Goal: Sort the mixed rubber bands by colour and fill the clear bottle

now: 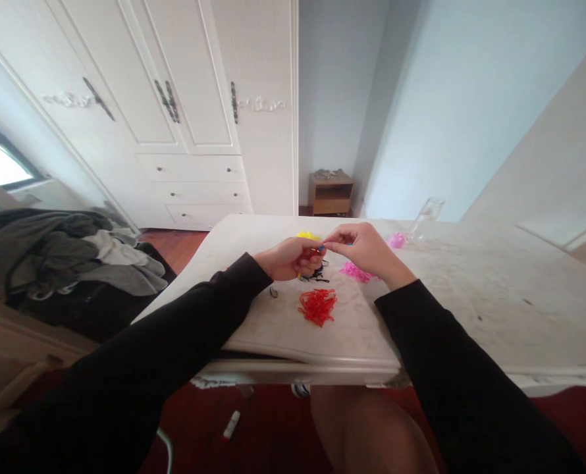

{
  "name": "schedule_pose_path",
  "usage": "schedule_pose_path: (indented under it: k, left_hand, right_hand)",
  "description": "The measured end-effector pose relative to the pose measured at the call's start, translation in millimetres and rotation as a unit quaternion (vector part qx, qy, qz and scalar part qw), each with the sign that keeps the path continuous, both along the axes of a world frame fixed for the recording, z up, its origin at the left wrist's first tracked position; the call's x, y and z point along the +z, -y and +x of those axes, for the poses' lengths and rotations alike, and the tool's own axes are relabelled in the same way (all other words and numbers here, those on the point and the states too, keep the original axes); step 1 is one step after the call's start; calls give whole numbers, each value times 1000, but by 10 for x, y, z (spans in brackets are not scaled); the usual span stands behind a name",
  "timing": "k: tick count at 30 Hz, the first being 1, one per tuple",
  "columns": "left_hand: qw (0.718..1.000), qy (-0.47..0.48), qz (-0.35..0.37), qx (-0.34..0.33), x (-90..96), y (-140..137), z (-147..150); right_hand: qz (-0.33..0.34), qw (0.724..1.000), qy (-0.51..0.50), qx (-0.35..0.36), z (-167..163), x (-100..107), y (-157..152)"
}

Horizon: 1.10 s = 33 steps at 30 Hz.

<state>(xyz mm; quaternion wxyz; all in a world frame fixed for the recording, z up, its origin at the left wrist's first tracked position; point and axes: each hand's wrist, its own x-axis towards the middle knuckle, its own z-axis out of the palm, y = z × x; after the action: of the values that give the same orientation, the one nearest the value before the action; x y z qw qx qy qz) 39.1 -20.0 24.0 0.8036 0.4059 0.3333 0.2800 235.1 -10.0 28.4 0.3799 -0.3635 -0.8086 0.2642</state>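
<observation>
A white wardrobe fills the far left wall, and a heap of clothes lies on the left. I sit at the white table, my knee showing under its near edge.

On the table the small bands are sorted by colour, probably so each stays easy to pick from: a red pile nearest me, a pink pile to its right, a black pile just beyond the red, a yellow pile half hidden behind my hands, and a second pink clump farther right beside a clear bottle lying tilted.

My left hand is curled, fingers closed around something small. My right hand meets it, thumb and forefinger pinched on the same bit, held up over the black pile, close to my eyes for fine work. That bit shows red and a fleck of blue; I cannot tell what it is, since my fingers cover most of it. One loose black band lies alone at the left.
</observation>
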Motion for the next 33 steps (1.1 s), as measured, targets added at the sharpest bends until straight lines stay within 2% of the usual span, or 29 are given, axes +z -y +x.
schedule_pose_path:
  k: [8,12,16,23,30,33]
  left_hand:
    - [996,41,-46,64,-7,-30,27]
    - [989,112,-38,92,-24,-37,28]
    - [982,120,-32,139,-28,-42,25]
    - [992,91,-26,80,-65,-46,43]
    - [997,23,-28,65,-47,5,56]
    - [998,12,-19,60,-8,40,71]
  right_hand:
    - [-7,995,-96,27,-96,18,77]
    - [17,995,-85,41,-146,-19,89]
    - [26,997,-67,41,-161,-29,94]
    - [70,998,-5,5,-185,-29,80]
    - [36,992,114,33,-155,-10,67]
    - [52,990,128,32,-158,7,86]
